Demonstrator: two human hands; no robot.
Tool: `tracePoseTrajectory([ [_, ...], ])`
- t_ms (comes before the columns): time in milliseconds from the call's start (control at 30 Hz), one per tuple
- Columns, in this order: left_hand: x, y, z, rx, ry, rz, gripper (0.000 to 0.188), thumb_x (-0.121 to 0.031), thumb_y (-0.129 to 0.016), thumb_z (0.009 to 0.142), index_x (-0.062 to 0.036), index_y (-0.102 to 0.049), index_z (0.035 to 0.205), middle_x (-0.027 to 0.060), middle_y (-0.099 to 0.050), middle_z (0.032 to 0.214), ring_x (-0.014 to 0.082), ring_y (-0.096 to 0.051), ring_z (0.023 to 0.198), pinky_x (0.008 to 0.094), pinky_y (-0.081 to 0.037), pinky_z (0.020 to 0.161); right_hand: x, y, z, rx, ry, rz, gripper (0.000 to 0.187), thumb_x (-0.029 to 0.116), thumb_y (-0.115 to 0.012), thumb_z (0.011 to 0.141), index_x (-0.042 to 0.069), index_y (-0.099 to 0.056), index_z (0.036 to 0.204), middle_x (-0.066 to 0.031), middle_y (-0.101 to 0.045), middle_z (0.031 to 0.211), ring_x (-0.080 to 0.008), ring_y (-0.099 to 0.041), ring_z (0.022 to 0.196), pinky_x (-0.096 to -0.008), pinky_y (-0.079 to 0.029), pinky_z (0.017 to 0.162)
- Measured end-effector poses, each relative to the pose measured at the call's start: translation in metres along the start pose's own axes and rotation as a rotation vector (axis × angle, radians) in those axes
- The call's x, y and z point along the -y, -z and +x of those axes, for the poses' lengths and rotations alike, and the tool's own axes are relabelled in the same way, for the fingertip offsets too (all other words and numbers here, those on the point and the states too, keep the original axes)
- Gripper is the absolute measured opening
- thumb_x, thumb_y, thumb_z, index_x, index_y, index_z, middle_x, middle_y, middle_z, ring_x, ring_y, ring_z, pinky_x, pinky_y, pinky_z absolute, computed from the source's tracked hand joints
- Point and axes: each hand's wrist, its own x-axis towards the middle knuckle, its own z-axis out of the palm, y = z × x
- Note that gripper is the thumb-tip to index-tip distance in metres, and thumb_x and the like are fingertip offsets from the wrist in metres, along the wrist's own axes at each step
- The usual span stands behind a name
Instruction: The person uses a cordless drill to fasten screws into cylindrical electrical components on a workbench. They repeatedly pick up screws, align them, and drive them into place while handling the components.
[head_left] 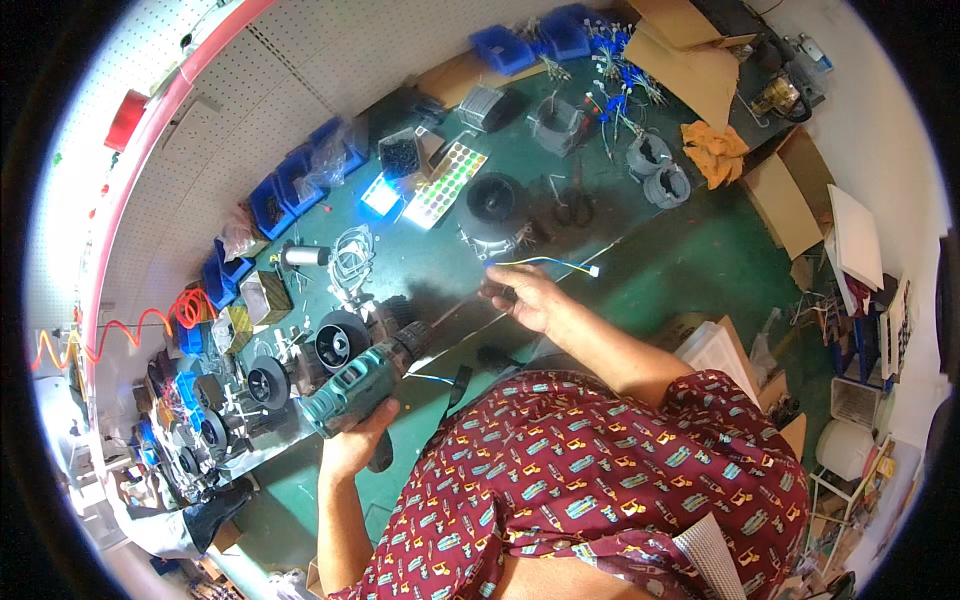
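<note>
My left hand is wrapped round the handle of a green and black cordless drill, its long thin bit pointing up and right. My right hand is closed near the bit's tip, fingers pressed together; what they grip is hidden. A yellow and blue wire with a white connector runs just above that hand. Beyond it stands a round black motor part on a metal base. Several black-wheeled motor parts stand left of the drill.
Coiled grey cable and a silver cylinder lie on the green table. Blue bins line the back wall. A sticker sheet, scissors, grey rings and an orange cloth lie farther off. Cardboard stands right.
</note>
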Motion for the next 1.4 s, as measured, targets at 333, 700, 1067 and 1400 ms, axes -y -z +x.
tracePoseTrajectory([
  [333, -0.027, -0.007, 0.015, 0.086, -0.369, 0.383, 0.026, -0.009, -0.08, 0.079, -0.0042, -0.07, 0.102, 0.0101, -0.073, 0.091, 0.0197, -0.07, 0.077, 0.0327, -0.054, 0.072, -0.013, -0.009, 0.029, -0.111, -0.102, 0.239, 0.013, 0.012, -0.072, 0.091, 0.003, -0.065, 0.099, -0.0078, -0.067, 0.092, -0.0198, -0.067, 0.082, -0.0293, -0.058, 0.069],
  [700, -0.034, 0.001, 0.033, 0.121, -0.347, 0.422, 0.028, -0.01, -0.079, 0.079, -0.0004, -0.069, 0.103, 0.0109, -0.073, 0.092, 0.0187, -0.07, 0.078, 0.0315, -0.055, 0.074, -0.027, -0.008, 0.047, -0.024, -0.141, 0.432, 0.014, 0.012, -0.067, 0.095, 0.002, -0.062, 0.103, -0.0099, -0.068, 0.096, -0.0186, -0.066, 0.083, -0.0307, -0.057, 0.072],
  [1067, -0.088, 0.014, 0.053, 0.221, -0.327, 0.675, 0.032, -0.012, -0.079, 0.077, -0.0035, -0.067, 0.105, 0.0126, -0.072, 0.087, 0.0249, -0.071, 0.076, 0.0329, -0.055, 0.072, -0.033, -0.009, 0.048, 0.016, -0.188, 0.694, 0.012, 0.01, -0.057, 0.098, -0.001, -0.057, 0.105, -0.0147, -0.065, 0.1, -0.0211, -0.065, 0.085, -0.0333, -0.058, 0.077],
  [1400, -0.194, 0.012, 0.103, 0.457, -0.271, 0.636, 0.034, -0.012, -0.078, 0.08, -0.0078, -0.07, 0.112, 0.0082, -0.073, 0.098, 0.0182, -0.067, 0.088, 0.0336, -0.054, 0.081, -0.061, -0.008, 0.057, 0.276, -0.202, 0.894, 0.026, 0.02, -0.044, 0.105, -0.002, -0.057, 0.105, -0.0136, -0.065, 0.098, -0.0235, -0.064, 0.083, -0.0381, -0.055, 0.077],
])
